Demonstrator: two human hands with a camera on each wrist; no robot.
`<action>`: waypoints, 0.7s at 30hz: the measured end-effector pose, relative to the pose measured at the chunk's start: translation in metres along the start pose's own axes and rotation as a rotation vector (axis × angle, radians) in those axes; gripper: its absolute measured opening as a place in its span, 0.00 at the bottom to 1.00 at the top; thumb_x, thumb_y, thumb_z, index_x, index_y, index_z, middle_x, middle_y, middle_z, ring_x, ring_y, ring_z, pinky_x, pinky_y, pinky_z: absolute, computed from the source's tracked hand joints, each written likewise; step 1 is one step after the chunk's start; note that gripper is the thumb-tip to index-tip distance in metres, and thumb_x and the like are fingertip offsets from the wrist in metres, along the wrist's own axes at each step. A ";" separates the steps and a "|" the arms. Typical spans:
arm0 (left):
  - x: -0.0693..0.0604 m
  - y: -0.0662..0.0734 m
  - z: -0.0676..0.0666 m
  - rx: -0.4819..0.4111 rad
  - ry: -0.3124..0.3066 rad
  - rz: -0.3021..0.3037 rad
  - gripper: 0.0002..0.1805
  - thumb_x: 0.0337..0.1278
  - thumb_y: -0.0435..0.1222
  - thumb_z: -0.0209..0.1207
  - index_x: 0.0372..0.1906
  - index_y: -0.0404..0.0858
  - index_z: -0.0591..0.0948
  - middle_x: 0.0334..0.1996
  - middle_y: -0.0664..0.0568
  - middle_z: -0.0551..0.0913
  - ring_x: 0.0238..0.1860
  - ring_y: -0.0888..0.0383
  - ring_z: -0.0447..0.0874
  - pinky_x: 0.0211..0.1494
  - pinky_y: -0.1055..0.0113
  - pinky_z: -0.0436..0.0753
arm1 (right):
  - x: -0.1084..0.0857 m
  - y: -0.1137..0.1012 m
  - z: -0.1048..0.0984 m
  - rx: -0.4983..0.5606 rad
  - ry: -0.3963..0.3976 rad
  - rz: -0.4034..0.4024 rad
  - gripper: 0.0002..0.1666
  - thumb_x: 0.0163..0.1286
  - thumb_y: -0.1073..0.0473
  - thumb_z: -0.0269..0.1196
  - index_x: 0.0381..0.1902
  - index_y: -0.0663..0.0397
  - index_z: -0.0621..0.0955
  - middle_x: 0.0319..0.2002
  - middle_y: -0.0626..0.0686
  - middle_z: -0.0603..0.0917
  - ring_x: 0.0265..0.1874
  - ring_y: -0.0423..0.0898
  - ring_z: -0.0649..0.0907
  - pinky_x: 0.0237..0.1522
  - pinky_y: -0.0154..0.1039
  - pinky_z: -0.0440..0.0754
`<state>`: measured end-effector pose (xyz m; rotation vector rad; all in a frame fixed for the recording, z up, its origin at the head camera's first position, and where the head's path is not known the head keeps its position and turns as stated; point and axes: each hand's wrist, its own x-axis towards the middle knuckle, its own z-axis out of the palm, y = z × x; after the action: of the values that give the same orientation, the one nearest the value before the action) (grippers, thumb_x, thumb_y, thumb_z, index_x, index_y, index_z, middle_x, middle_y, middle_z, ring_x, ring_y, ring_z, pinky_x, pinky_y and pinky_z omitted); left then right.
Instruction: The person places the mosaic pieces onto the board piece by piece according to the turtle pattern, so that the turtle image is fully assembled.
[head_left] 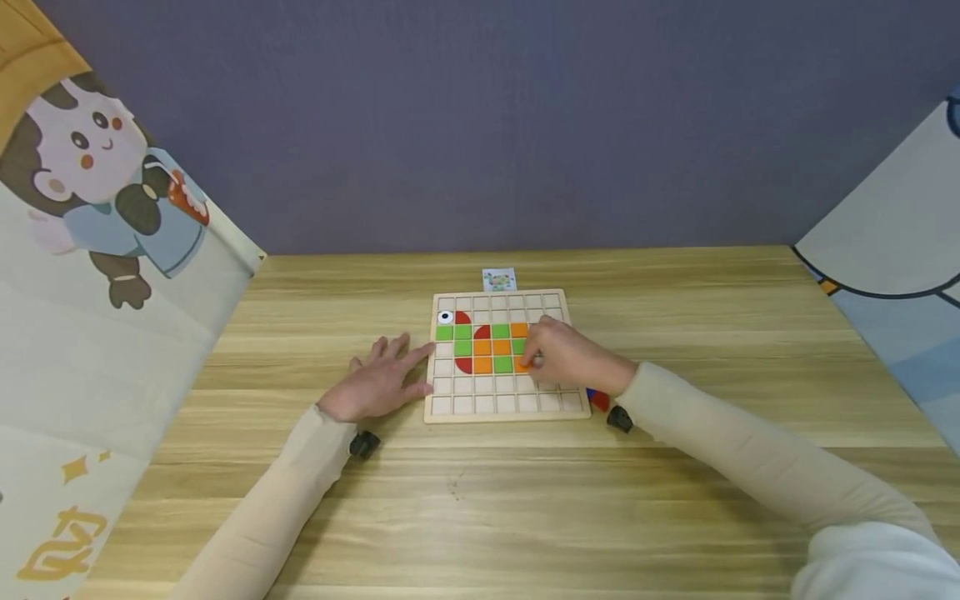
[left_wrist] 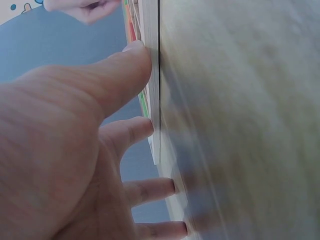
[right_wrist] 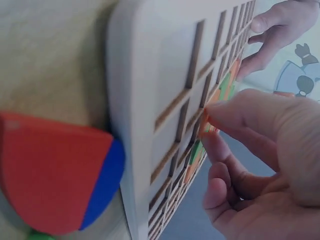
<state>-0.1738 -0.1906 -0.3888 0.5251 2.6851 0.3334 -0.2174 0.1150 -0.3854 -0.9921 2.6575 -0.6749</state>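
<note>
A wooden grid board (head_left: pixel 510 417) lies on the table, with green, orange and red tiles set in its middle cells and a white eye tile (head_left: pixel 446 317) at the upper left. My right hand (head_left: pixel 572 354) pinches an orange square tile (right_wrist: pixel 204 121) between thumb and index finger, at the right end of the lowest coloured row. Whether that tile sits fully in its cell I cannot tell. Along the board's left edge rests my left hand (head_left: pixel 381 382), fingers spread. In the left wrist view its thumb (left_wrist: pixel 127 75) and index finger touch the board's side.
A small picture card (head_left: pixel 499 277) lies behind the board. Beside the board's right edge, partly under my right forearm, are a red piece (right_wrist: pixel 52 172), a blue piece (right_wrist: pixel 105 187) and a bit of green (right_wrist: pixel 40 235). A dark partition (head_left: pixel 510 125) stands behind the table.
</note>
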 end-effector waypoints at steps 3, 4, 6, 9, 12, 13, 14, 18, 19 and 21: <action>0.000 0.000 -0.001 0.000 -0.003 -0.001 0.38 0.66 0.57 0.46 0.75 0.53 0.50 0.73 0.37 0.42 0.68 0.28 0.38 0.54 0.23 0.49 | -0.003 0.000 -0.002 -0.003 -0.011 -0.018 0.06 0.57 0.65 0.69 0.34 0.52 0.88 0.31 0.44 0.77 0.33 0.43 0.71 0.36 0.38 0.72; -0.001 0.001 -0.001 0.000 -0.004 -0.002 0.38 0.66 0.57 0.46 0.75 0.53 0.50 0.73 0.37 0.42 0.68 0.28 0.38 0.54 0.23 0.49 | -0.004 0.001 -0.003 -0.008 -0.016 -0.028 0.07 0.59 0.65 0.68 0.35 0.52 0.88 0.31 0.44 0.76 0.33 0.43 0.70 0.36 0.38 0.72; -0.001 0.001 -0.001 -0.003 -0.006 -0.003 0.38 0.66 0.57 0.46 0.75 0.53 0.50 0.73 0.37 0.42 0.68 0.28 0.38 0.54 0.23 0.49 | -0.008 0.003 -0.005 -0.009 -0.015 -0.049 0.08 0.60 0.64 0.67 0.37 0.51 0.88 0.33 0.44 0.76 0.34 0.43 0.70 0.37 0.39 0.71; 0.000 0.002 -0.002 -0.004 -0.001 0.000 0.38 0.66 0.57 0.47 0.75 0.53 0.50 0.73 0.37 0.42 0.68 0.28 0.38 0.54 0.23 0.49 | -0.016 0.011 -0.011 -0.016 0.011 -0.066 0.08 0.61 0.63 0.67 0.39 0.50 0.88 0.35 0.43 0.76 0.36 0.43 0.71 0.37 0.39 0.72; 0.000 0.001 -0.001 0.002 0.004 0.001 0.38 0.65 0.57 0.47 0.75 0.53 0.50 0.73 0.37 0.42 0.68 0.28 0.38 0.54 0.23 0.49 | -0.030 0.019 -0.019 -0.024 0.049 -0.061 0.08 0.60 0.63 0.68 0.39 0.51 0.87 0.36 0.44 0.76 0.37 0.44 0.73 0.38 0.40 0.74; 0.000 0.001 -0.001 0.003 0.005 0.000 0.38 0.65 0.57 0.47 0.75 0.53 0.50 0.73 0.37 0.42 0.68 0.28 0.38 0.53 0.23 0.49 | -0.036 0.022 -0.022 -0.029 0.060 -0.057 0.07 0.60 0.63 0.68 0.38 0.50 0.87 0.36 0.43 0.77 0.38 0.44 0.73 0.38 0.40 0.75; 0.000 0.001 -0.001 0.004 0.004 -0.002 0.38 0.65 0.57 0.47 0.75 0.53 0.50 0.73 0.37 0.42 0.68 0.28 0.38 0.54 0.23 0.49 | -0.042 0.025 -0.024 -0.035 0.067 -0.053 0.07 0.60 0.63 0.68 0.37 0.50 0.87 0.37 0.43 0.77 0.38 0.44 0.74 0.39 0.41 0.75; -0.001 0.001 -0.001 -0.002 0.003 -0.001 0.38 0.65 0.57 0.47 0.75 0.53 0.50 0.73 0.37 0.42 0.68 0.28 0.38 0.53 0.23 0.49 | -0.070 0.032 -0.025 -0.063 0.074 -0.048 0.07 0.57 0.62 0.71 0.34 0.47 0.87 0.36 0.40 0.78 0.39 0.41 0.73 0.41 0.41 0.76; 0.000 0.001 -0.001 -0.003 0.003 0.000 0.38 0.65 0.57 0.47 0.75 0.53 0.50 0.73 0.37 0.42 0.68 0.28 0.38 0.53 0.23 0.49 | -0.076 0.033 -0.024 -0.068 0.075 -0.051 0.07 0.56 0.62 0.71 0.33 0.47 0.87 0.35 0.39 0.78 0.38 0.41 0.73 0.40 0.40 0.76; 0.000 0.000 0.000 -0.006 0.003 0.001 0.38 0.65 0.57 0.47 0.75 0.53 0.50 0.73 0.36 0.42 0.68 0.27 0.38 0.53 0.23 0.48 | -0.088 0.035 -0.020 -0.080 0.079 -0.058 0.08 0.53 0.61 0.73 0.32 0.46 0.87 0.35 0.38 0.78 0.37 0.40 0.72 0.39 0.39 0.76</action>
<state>-0.1735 -0.1904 -0.3883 0.5253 2.6856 0.3421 -0.1787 0.2030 -0.3813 -1.0899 2.7534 -0.6363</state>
